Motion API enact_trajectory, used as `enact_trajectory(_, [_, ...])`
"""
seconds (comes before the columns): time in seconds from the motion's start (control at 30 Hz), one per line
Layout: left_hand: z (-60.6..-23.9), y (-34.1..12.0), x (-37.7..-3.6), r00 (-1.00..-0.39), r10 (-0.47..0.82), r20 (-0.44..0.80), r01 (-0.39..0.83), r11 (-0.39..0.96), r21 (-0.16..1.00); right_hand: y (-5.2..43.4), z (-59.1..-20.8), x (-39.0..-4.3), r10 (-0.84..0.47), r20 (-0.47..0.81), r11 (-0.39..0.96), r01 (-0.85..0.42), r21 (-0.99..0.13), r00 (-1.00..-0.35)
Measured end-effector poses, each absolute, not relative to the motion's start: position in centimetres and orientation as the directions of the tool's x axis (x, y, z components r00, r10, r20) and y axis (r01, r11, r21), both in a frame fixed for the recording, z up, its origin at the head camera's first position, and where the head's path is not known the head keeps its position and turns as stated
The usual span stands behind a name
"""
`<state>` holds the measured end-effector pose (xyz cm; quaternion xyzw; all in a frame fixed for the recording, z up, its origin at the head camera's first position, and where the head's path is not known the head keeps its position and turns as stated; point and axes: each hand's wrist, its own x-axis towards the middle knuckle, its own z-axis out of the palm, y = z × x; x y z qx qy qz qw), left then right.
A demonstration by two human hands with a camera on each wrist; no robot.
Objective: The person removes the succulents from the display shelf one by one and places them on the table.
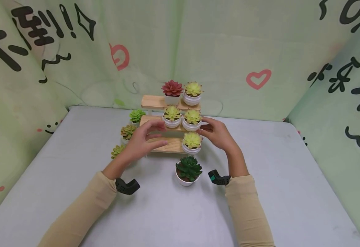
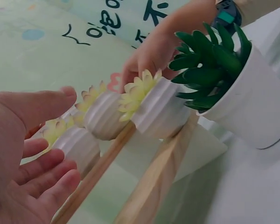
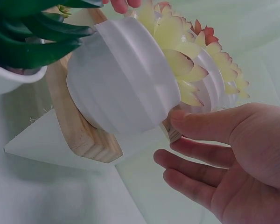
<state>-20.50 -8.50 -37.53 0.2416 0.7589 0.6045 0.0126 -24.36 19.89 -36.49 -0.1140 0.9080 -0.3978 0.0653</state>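
A three-tier wooden stand [image 1: 170, 145] holds potted artificial succulents. On its middle tier are two yellow-green ones in white ribbed pots, the left succulent [image 1: 172, 115] and the right succulent [image 1: 192, 118]. Beside the left one is my left hand [image 1: 143, 140], its fingers loosely extended and holding nothing; whether a fingertip touches the pot I cannot tell. My right hand [image 1: 217, 133] is at the right end of the middle tier, thumb and index finger by the shelf end [image 3: 170, 130], other fingers relaxed. The lower yellow-green succulent [image 3: 123, 77] partly hides that contact.
A red succulent [image 1: 172, 88] and another yellow-green succulent [image 1: 193, 90] stand on the top tier. In front of the stand is a dark green succulent [image 1: 188, 169] in a white pot. Several small green succulents [image 1: 128, 131] line the left side. A printed curtain [image 1: 217, 41] hangs behind the table.
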Motion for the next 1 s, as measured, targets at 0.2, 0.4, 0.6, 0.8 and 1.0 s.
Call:
enact_trajectory(0.2, [-36.9,-8.2,-21.2,-0.907,0.315,0.281,0.34,0.153,0.928,19.9,-36.5,-24.4,-0.258,-0.033,0.657,-0.15,-0.739,-0.966])
enact_trajectory(0.4, [-36.7,-7.8,-21.7,-0.935,0.239,0.263,0.308,0.179,0.934,19.9,-36.5,-24.3,-0.256,-0.038,0.657,-0.145,-0.74,-0.966])
enact_trajectory(0.6, [-36.7,-7.2,-22.4,-0.952,0.168,0.256,0.293,0.258,0.921,19.9,-36.4,-24.3,-0.257,-0.037,0.653,-0.145,-0.744,-0.966])
enact_trajectory(0.8, [-36.5,-6.4,-23.0,-0.962,0.13,0.241,0.269,0.285,0.92,19.9,-36.4,-24.3,-0.254,-0.037,0.653,-0.143,-0.744,-0.966])
enact_trajectory(1.0, [-36.5,-5.7,-23.4,-0.968,0.118,0.22,0.246,0.292,0.924,20.0,-36.4,-24.4,-0.252,-0.044,0.653,-0.136,-0.745,-0.967])
